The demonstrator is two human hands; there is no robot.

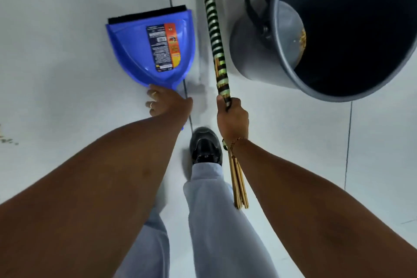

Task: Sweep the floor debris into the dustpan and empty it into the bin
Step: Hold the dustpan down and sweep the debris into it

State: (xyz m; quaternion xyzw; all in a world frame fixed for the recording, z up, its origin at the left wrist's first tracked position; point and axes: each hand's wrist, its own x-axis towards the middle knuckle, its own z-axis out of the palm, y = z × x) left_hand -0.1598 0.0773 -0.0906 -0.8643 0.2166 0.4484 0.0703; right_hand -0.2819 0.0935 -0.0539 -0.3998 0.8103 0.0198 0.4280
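A blue dustpan (pixel 137 52) with a black rubber lip and a printed label is held level over the pale floor, its tray bare. My left hand (pixel 168 105) grips its handle from behind. My right hand (pixel 232 117) is closed around the broom (pixel 214 36), a bundle of sticks wrapped in green and black bands; the stick ends poke out below my wrist. A grey bin (pixel 291 67) with a black bail handle stands to the right of the broom. Yellowish debris (pixel 301 40) lies on its bottom. A little debris (pixel 9 140) is scattered on the floor at the far left.
The floor (pixel 67 7) is pale tile with dark grout lines. My black shoe (pixel 204 146) and light trouser legs are below the hands, between dustpan and bin. The broom's head runs out of view at the top.
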